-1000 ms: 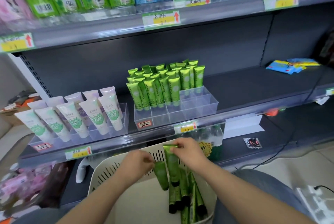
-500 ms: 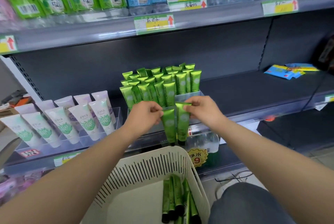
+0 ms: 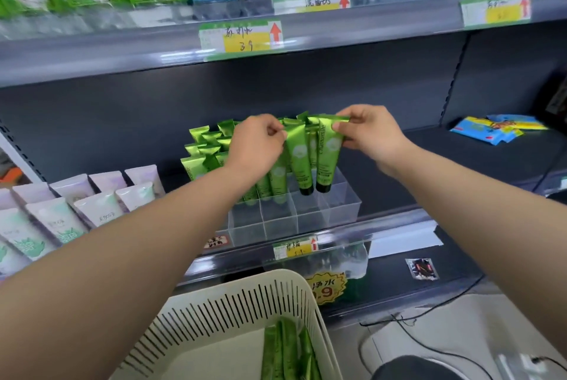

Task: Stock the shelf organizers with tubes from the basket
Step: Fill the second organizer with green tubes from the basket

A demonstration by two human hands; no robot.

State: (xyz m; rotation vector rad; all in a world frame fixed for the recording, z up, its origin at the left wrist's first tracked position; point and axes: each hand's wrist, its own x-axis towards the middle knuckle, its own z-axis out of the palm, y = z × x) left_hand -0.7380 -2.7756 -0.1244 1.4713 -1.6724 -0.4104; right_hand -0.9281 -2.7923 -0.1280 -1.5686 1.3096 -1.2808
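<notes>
**Two tubes poised over the organizer's empty cells**

Head view: the left hand (image 3: 256,141) pinches one green tube (image 3: 299,161) by its crimped top. The right hand (image 3: 366,131) pinches a second tube (image 3: 328,155) likewise. Their caps hang down, ready to drop straight into the clear organizer (image 3: 306,217). Spare tubes (image 3: 288,352) lie in the basket (image 3: 233,303) below.

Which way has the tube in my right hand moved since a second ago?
Yes. The tube rose from just above the basket to over the clear organizer, the right hand pinching its top.
</notes>
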